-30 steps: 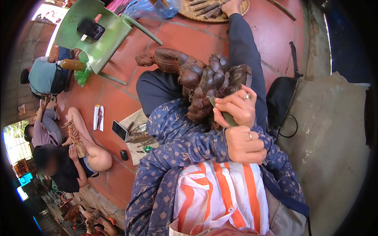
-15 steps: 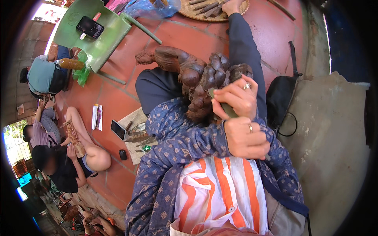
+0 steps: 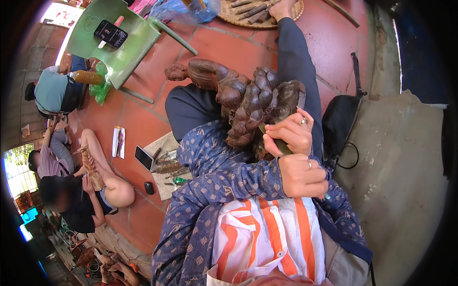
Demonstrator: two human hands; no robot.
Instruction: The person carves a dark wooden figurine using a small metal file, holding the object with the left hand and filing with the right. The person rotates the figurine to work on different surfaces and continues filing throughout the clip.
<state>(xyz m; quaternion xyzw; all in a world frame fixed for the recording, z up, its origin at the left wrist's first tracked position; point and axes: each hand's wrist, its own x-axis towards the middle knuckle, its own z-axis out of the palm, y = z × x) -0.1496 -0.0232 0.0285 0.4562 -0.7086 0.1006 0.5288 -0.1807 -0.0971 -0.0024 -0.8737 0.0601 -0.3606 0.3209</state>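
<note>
A dark brown carved wooden figure [image 3: 243, 97] lies across my lap, its small head toward the left and rounded, bulging shapes in the middle. Both my hands are on one slim olive-green carving tool [image 3: 281, 146], its narrow tip at the lower right part of the carving. My right hand [image 3: 292, 132] pinches it near the tip, fingers close to the wood. Lower down, my left hand [image 3: 303, 176] wraps round its back part in a fist, and a small teal end shows below the fist. Whether the tip touches the wood, I cannot tell.
To my left, a mat [image 3: 168, 187] bears several tools and a phone [image 3: 144, 158]. A green chair [image 3: 107, 57] holds another phone [image 3: 110, 33]. A woven tray [image 3: 262, 24] with wooden pieces lies ahead. A black bag [image 3: 339, 124] is at right. Other people sit at left.
Both hands and the tool have shifted slightly down and to the right. More of the carving's right part shows, and the teal end has come into view below my left fist.
</note>
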